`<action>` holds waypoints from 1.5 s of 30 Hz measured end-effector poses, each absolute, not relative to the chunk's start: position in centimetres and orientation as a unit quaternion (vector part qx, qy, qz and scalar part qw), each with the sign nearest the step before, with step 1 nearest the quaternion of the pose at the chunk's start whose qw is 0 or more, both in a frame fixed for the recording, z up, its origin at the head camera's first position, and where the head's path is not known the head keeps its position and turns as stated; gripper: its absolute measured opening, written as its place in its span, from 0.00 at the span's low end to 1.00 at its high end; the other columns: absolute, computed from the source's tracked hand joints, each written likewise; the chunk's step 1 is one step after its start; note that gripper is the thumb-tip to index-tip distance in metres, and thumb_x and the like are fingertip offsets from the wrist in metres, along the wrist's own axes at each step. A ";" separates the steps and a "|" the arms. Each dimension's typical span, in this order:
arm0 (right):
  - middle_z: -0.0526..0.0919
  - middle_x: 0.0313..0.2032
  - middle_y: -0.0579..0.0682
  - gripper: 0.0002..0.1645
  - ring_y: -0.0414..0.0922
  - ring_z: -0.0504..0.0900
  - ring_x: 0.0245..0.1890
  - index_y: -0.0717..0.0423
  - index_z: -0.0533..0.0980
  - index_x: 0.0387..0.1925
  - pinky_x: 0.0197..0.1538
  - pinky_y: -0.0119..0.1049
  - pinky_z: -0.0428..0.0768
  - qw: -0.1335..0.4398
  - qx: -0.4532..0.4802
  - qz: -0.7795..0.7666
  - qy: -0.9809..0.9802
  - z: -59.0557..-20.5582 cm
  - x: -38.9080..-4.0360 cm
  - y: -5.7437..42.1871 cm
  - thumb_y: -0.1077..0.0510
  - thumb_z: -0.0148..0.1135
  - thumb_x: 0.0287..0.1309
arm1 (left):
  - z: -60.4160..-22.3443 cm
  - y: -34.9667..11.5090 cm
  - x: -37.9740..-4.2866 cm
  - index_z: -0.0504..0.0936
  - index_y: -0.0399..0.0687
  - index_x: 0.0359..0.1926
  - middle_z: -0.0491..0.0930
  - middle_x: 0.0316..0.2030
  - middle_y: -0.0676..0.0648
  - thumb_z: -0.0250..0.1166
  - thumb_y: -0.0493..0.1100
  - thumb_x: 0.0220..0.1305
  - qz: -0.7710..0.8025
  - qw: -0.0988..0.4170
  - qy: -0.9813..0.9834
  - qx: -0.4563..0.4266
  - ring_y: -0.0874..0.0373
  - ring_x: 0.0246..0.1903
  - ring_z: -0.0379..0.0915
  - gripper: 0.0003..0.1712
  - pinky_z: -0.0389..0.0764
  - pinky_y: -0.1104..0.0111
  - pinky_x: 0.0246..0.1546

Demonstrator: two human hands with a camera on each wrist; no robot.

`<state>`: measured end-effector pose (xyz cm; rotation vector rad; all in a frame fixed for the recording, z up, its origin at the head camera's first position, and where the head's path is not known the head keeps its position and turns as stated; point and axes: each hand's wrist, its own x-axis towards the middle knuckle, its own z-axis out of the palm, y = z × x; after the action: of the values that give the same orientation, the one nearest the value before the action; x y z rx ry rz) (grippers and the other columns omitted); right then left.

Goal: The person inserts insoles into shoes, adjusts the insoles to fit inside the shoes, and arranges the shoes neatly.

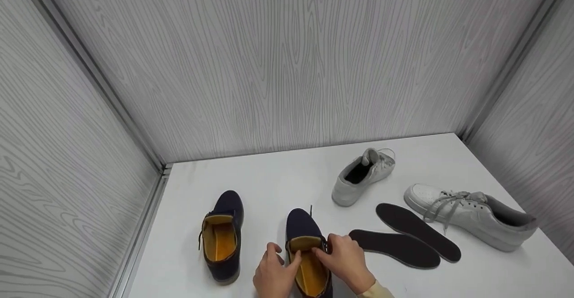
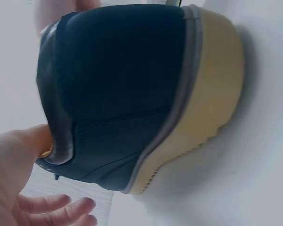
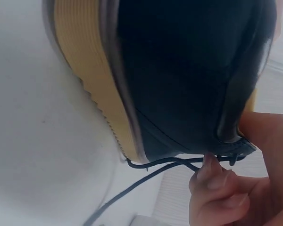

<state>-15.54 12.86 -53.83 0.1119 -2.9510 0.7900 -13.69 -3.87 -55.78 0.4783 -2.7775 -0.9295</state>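
A dark navy lace-up shoe (image 1: 301, 224) with a tan lining stands at the front, toe pointing away; both hands are at its opening. My left hand (image 1: 274, 276) is on its left side, thumb inside the collar. The left wrist view shows the fingers (image 2: 61, 212) loosely spread, apart from the shoe's side. My right hand (image 1: 347, 260) grips the right edge of the opening, thumb inside and fingers (image 3: 219, 195) curled outside against the dark lace (image 3: 172, 161). The pale sole (image 3: 85, 52) rests on the table. Parts of the shoe's interior are hidden by the hands.
The matching navy shoe (image 1: 228, 201) stands to the left on the white table (image 1: 188, 177). Two black insoles (image 1: 399, 248) lie overlapping on the right. Behind them are two white sneakers, one near the back (image 1: 347, 192) and another farther right (image 1: 475, 222). Wood-grain panels (image 1: 269, 65) enclose the table.
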 end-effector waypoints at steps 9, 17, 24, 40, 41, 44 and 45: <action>0.72 0.15 0.44 0.12 0.40 0.68 0.15 0.50 0.70 0.17 0.17 0.36 0.65 0.054 0.055 0.261 -0.962 -54.6 -15.3 12.7 0.51 0.63 0.45 | -56.7 -3.8 -13.6 0.66 0.53 0.17 0.63 0.13 0.55 0.66 0.54 0.50 -0.308 0.090 -0.940 0.119 0.59 0.13 0.61 0.20 0.61 0.64 0.15; 0.71 0.15 0.43 0.10 0.38 0.67 0.14 0.50 0.71 0.15 0.17 0.34 0.66 0.063 0.071 0.261 -0.961 -55.0 -15.2 12.6 0.56 0.59 0.47 | -57.2 -3.7 -13.7 0.67 0.52 0.14 0.68 0.13 0.53 0.62 0.45 0.52 -0.326 0.110 -0.935 0.084 0.56 0.13 0.67 0.16 0.66 0.62 0.14; 0.70 0.15 0.45 0.11 0.41 0.70 0.14 0.49 0.69 0.14 0.17 0.36 0.66 0.089 0.075 0.252 -0.961 -54.9 -15.4 12.5 0.57 0.59 0.46 | -57.0 -3.6 -13.9 0.67 0.51 0.14 0.68 0.13 0.52 0.62 0.42 0.52 -0.332 0.123 -0.932 0.074 0.55 0.13 0.67 0.16 0.65 0.62 0.15; 0.71 0.14 0.47 0.15 0.47 0.73 0.16 0.49 0.67 0.11 0.18 0.41 0.68 0.117 0.085 0.242 -0.960 -54.1 -15.6 11.9 0.57 0.61 0.45 | -56.2 -4.0 -14.3 0.66 0.51 0.14 0.65 0.12 0.53 0.61 0.41 0.53 -0.334 0.144 -0.929 0.074 0.56 0.13 0.64 0.16 0.62 0.63 0.15; 0.70 0.14 0.47 0.15 0.47 0.73 0.16 0.49 0.66 0.11 0.18 0.41 0.68 0.118 0.086 0.241 -0.960 -54.0 -15.6 11.9 0.57 0.61 0.45 | -56.1 -4.0 -14.4 0.66 0.51 0.14 0.64 0.12 0.53 0.61 0.41 0.53 -0.333 0.147 -0.929 0.074 0.57 0.13 0.63 0.16 0.62 0.63 0.15; 0.69 0.13 0.45 0.16 0.44 0.70 0.14 0.49 0.65 0.10 0.16 0.38 0.66 0.113 0.088 0.245 -0.959 -53.6 -15.8 11.7 0.57 0.60 0.45 | -55.8 -4.1 -14.6 0.67 0.51 0.14 0.65 0.13 0.53 0.62 0.40 0.53 -0.332 0.156 -0.927 0.071 0.57 0.13 0.63 0.16 0.62 0.64 0.15; 0.68 0.13 0.45 0.17 0.42 0.69 0.14 0.49 0.64 0.10 0.16 0.37 0.65 0.113 0.088 0.246 -0.959 -53.4 -15.9 11.6 0.58 0.60 0.46 | -55.7 -4.2 -14.6 0.67 0.50 0.14 0.65 0.13 0.53 0.62 0.40 0.53 -0.332 0.161 -0.927 0.069 0.57 0.13 0.64 0.15 0.62 0.64 0.15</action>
<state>-15.89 11.60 -53.43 0.2591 -2.8126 0.7228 -14.63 -4.15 -55.66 0.1982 -2.6466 -0.9490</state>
